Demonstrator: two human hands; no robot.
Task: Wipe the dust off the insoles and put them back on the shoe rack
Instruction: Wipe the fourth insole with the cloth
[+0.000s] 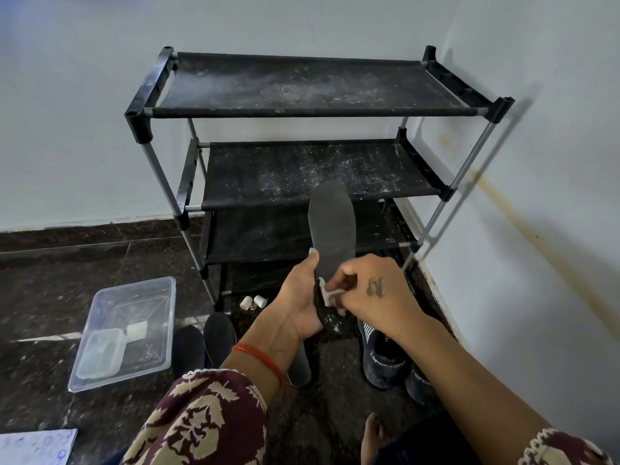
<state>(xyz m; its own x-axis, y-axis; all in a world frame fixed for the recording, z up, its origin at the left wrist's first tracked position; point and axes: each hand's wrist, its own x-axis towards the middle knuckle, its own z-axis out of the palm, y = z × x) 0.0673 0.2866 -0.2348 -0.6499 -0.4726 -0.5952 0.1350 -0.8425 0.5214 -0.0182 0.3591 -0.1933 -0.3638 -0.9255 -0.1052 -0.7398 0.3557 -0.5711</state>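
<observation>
Wiping is the step in hand. The left hand (302, 297) grips the heel end of a dark insole (332, 226), held upright in front of the rack (318, 109). The right hand (372, 290) pinches a white cloth (327, 292) against it. Next, judged: stroke toward the toe, then shelve. White specks show near the heel; the upper face looks matte grey.
</observation>
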